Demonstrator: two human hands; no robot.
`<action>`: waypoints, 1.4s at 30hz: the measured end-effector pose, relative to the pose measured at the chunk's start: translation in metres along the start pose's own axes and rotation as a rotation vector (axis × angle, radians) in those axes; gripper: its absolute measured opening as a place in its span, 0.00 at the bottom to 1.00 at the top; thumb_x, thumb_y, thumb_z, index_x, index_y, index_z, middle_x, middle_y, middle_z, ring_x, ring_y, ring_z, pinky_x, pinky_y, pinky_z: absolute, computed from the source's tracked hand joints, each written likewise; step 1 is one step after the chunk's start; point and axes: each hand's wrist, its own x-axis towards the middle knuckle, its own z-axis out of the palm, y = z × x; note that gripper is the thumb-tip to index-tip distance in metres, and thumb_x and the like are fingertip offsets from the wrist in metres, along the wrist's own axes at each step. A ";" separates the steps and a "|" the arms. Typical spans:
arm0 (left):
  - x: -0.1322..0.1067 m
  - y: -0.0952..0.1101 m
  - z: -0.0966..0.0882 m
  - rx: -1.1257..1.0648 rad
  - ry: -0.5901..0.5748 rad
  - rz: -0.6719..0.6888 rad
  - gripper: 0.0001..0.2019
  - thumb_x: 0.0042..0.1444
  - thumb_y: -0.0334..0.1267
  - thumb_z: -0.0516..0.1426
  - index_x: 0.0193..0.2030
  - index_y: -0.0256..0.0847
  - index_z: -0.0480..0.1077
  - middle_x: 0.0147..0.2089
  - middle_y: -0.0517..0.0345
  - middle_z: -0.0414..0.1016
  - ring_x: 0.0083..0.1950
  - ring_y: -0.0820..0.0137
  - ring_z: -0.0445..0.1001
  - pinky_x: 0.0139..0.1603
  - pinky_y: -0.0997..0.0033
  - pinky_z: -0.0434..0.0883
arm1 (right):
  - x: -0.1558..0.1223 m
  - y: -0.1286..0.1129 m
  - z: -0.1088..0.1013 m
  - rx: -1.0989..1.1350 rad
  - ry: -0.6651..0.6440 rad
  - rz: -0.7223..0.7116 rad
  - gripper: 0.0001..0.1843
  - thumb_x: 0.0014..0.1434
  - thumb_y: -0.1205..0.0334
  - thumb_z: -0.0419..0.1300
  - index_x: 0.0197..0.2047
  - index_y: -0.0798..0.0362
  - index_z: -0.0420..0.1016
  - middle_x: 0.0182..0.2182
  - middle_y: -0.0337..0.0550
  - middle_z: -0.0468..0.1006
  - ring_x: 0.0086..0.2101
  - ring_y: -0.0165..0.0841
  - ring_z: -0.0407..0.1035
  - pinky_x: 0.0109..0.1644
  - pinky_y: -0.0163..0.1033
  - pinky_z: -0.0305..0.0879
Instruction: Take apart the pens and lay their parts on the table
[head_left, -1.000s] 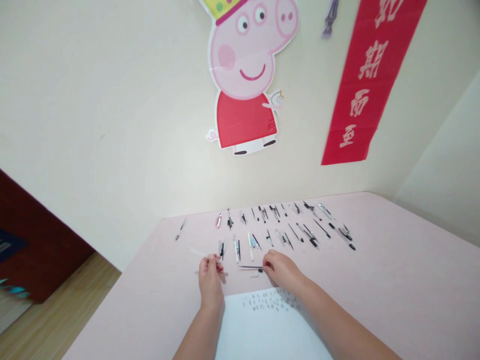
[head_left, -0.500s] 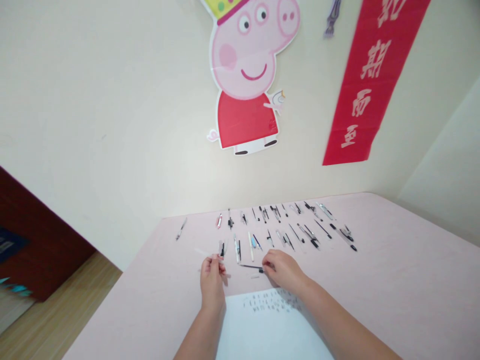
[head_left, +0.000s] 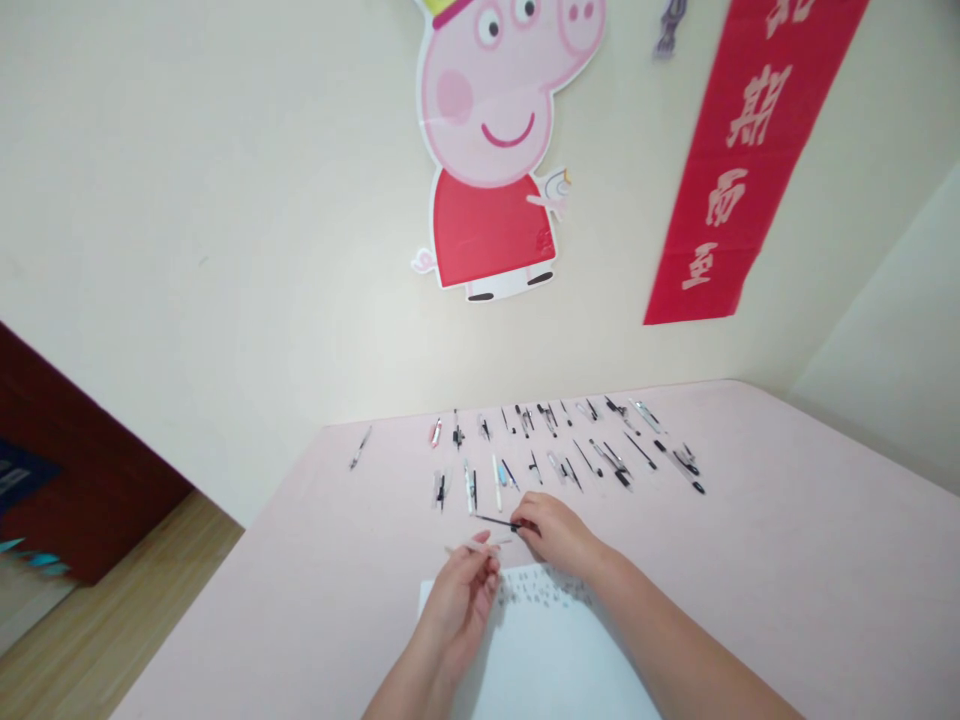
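My left hand [head_left: 465, 590] is turned partly palm up, its thumb and fingers closed on a slim translucent pen barrel [head_left: 478, 546] that lies crosswise in the grip. To the right, my right hand [head_left: 553, 532] is closed at the right end of a thin black pen refill [head_left: 491, 520], where a small black piece shows at the fingertips; the rest of that grip is hidden. A white sheet of paper [head_left: 562, 660] with rows of handwritten marks lies under and between my forearms.
Several pens, refills, caps and clear barrels lie in two rows across the pink tabletop [head_left: 300, 580], among them a white pen [head_left: 497, 484]. A lone pen [head_left: 361, 447] lies far left. Behind the table is a wall with a cartoon pig cutout [head_left: 487, 230] and a red banner [head_left: 739, 150].
My left hand has moved right with the clear barrel, away from the row of pens, and turned its palm upward. My right hand has stayed near the black refill, shifting slightly left.
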 end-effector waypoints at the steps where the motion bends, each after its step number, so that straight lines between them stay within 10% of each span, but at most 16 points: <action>1: -0.004 -0.004 0.002 -0.025 0.030 -0.057 0.07 0.53 0.21 0.52 0.38 0.30 0.66 0.26 0.56 0.70 0.23 0.80 0.69 0.22 0.85 0.67 | 0.000 0.000 0.001 0.005 0.001 -0.007 0.10 0.51 0.72 0.56 0.36 0.53 0.76 0.33 0.42 0.72 0.36 0.32 0.65 0.41 0.34 0.59; 22: -0.021 -0.004 0.014 -0.081 0.013 -0.243 0.05 0.50 0.18 0.52 0.33 0.26 0.65 0.34 0.38 0.75 0.38 0.65 0.78 0.42 0.72 0.75 | 0.002 0.000 0.003 0.047 -0.033 -0.046 0.11 0.51 0.72 0.56 0.37 0.54 0.77 0.33 0.43 0.73 0.36 0.31 0.66 0.41 0.34 0.60; 27: -0.023 -0.008 0.004 0.198 -0.071 -0.036 0.08 0.49 0.23 0.57 0.37 0.32 0.66 0.40 0.46 0.74 0.41 0.68 0.76 0.46 0.71 0.72 | 0.001 0.000 0.007 0.061 -0.037 -0.065 0.11 0.51 0.72 0.57 0.36 0.54 0.77 0.32 0.42 0.72 0.35 0.31 0.66 0.41 0.33 0.59; 34: -0.002 0.003 -0.015 0.982 -0.211 0.619 0.10 0.46 0.29 0.58 0.37 0.42 0.73 0.43 0.51 0.71 0.43 0.65 0.71 0.50 0.64 0.66 | 0.000 -0.004 0.004 0.088 -0.041 -0.020 0.10 0.51 0.70 0.58 0.36 0.52 0.78 0.32 0.42 0.72 0.35 0.31 0.67 0.40 0.33 0.59; 42: 0.020 0.002 -0.009 1.161 -0.346 0.743 0.15 0.45 0.24 0.54 0.37 0.43 0.74 0.49 0.49 0.72 0.55 0.61 0.65 0.60 0.57 0.55 | -0.001 0.000 0.006 0.124 -0.029 -0.059 0.10 0.53 0.70 0.56 0.35 0.52 0.78 0.30 0.41 0.71 0.34 0.30 0.66 0.39 0.32 0.60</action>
